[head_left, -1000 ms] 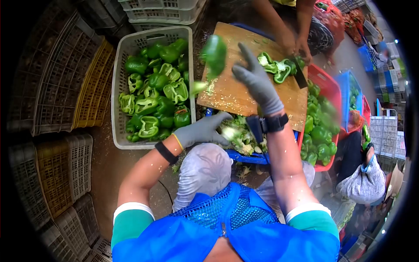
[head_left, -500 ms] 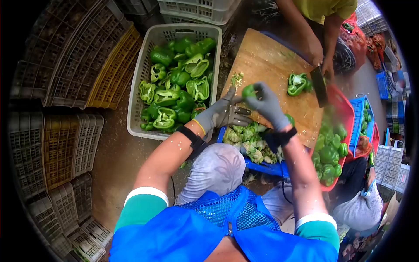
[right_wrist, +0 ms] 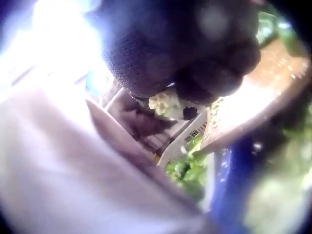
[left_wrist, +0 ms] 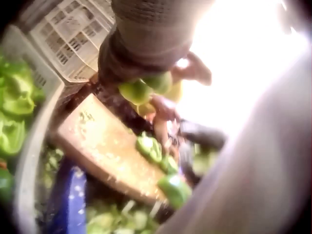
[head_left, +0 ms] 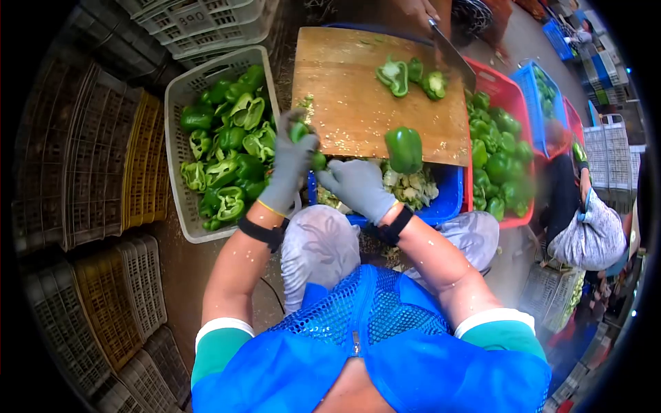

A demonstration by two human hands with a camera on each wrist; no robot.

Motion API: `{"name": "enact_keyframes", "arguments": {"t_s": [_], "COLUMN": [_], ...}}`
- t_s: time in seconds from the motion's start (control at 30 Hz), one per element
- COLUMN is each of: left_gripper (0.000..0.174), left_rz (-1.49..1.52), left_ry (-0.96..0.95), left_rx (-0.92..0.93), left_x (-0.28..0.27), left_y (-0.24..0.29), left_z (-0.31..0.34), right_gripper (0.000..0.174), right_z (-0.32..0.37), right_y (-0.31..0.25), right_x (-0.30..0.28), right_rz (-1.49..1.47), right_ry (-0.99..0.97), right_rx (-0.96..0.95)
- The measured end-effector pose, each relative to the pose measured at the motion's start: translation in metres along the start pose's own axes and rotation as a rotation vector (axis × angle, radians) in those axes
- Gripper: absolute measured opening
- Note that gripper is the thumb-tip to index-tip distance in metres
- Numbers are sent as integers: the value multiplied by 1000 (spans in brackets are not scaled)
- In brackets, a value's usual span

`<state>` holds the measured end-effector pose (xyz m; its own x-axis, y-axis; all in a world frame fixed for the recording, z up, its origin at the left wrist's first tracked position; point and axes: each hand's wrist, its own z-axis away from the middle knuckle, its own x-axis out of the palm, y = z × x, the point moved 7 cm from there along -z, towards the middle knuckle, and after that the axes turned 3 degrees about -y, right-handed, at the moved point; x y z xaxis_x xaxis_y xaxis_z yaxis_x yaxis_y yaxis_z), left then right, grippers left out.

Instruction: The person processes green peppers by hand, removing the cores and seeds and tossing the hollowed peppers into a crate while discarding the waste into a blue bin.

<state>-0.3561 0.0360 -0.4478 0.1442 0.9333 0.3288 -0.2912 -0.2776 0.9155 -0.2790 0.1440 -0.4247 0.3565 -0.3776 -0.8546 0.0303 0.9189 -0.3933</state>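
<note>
My gloved left hand (head_left: 289, 165) grips a green bell pepper (head_left: 298, 131) beside the left end of the wooden cutting board (head_left: 344, 89). In the left wrist view the green lobes of this pepper (left_wrist: 136, 91) show under the glove. Close to its right, my gloved right hand (head_left: 358, 187) is curled over the blue bin (head_left: 449, 199) of pale pepper cores. A pale, seedy pepper core (right_wrist: 165, 104) is pinched in its fingers, as the right wrist view shows. Near the board's front edge stands a whole bell pepper (head_left: 403, 149); cut peppers (head_left: 394, 76) lie farther back.
A grey crate (head_left: 180, 206) of halved peppers stands left of the board. Right of it is a red crate (head_left: 518, 103) of whole peppers, with a blue crate (head_left: 529, 76) behind. Across the board another person's hand holds a knife (head_left: 454, 55). Stacked crates (head_left: 103, 289) line the left side.
A pepper was in mid-air left of my right hand; then both hands came together around a pepper. Now the left holds the pepper and the right a core. A whole pepper now stands at the board's front.
</note>
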Motion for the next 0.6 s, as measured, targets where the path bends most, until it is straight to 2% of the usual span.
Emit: {"name": "enact_keyframes", "arguments": {"t_s": [0.03,0.07,0.1,0.13,0.17,0.2,0.23,0.27,0.3,0.33,0.37,0.4,0.43,0.47,0.5,0.53,0.57,0.6], "left_gripper": [56,56,59,63,71,74,77,82,74,67,60,54,51,45,47,57,64,70], "left_rz": [-29,-89,-324,-566,-986,-1047,-1104,-1160,-988,-748,-666,-498,-529,-655,-697,-758,-856,-954], "left_ry": [39,119,200,328,446,420,397,376,216,83,-141,-339,-427,-528,-571,-591,-585,-580], "left_rx": [105,141,313,467,757,669,583,502,463,264,224,64,-42,89,153,252,292,330], "left_x": [-9,-18,-43,-68,-97,-108,-114,-117,-89,-69,-48,-13,6,30,44,61,72,80], "left_y": [17,31,54,77,105,103,101,98,98,82,65,60,48,48,42,45,44,42], "left_z": [-3,-2,-7,-10,-13,-20,-26,-30,-21,-19,-24,-10,-4,5,10,16,23,30], "right_gripper": [53,52,52,54,59,71,83,83,83,83,76,72,68,65,59,54,48,46], "right_z": [6,12,22,44,48,58,57,48,34,27,20,13,15,16,19,26,29,36], "right_y": [13,21,31,61,84,97,117,131,153,167,172,167,149,129,104,79,65,52], "right_x": [4,5,2,-4,-15,-36,-38,-32,-12,-1,1,0,0,-2,1,3,4,-3], "right_rz": [-145,-146,-147,-138,-132,118,41,41,40,42,-92,-559,-1025,-1485,-1841,-2184,-2240,-2197], "right_ry": [8,-11,-29,-148,29,389,198,250,304,359,373,336,270,189,-2,-219,-320,-251], "right_rx": [59,79,100,187,135,135,421,431,438,440,396,335,271,190,92,-18,-76,-75]}}
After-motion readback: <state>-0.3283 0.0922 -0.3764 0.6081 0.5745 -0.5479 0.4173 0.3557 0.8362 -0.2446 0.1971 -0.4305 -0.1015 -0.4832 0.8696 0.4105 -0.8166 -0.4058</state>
